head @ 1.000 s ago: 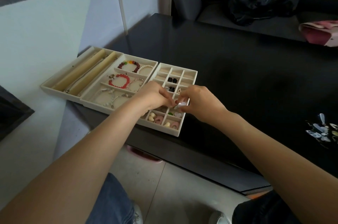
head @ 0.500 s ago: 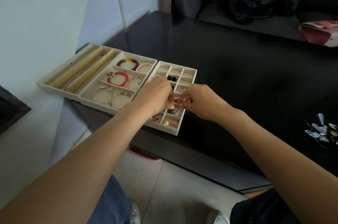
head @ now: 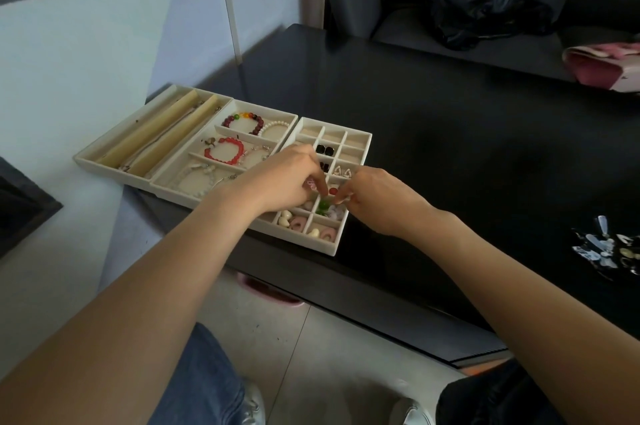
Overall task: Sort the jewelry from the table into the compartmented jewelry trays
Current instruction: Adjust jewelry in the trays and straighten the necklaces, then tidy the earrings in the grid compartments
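Both hands have shifted slightly nearer on the tray (head: pixel 358 138). The left hand (head: pixel 289 178) and right hand (head: pixel 375 197) pinch with curled fingers; what they hold is too small to make out.

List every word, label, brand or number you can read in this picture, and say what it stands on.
None can be read.
The pink and white packet at the right edge shows a small dark mark, too blurred to read.
The jewelry trays and black table show no print.

Light: dim, soft daylight fell from upper left.
Glare: the black worktop (head: pixel 450 154) carried a faint sheen.
Blur: slight softness throughout.
Distortion: the wide-angle lens bent lines near the edges.
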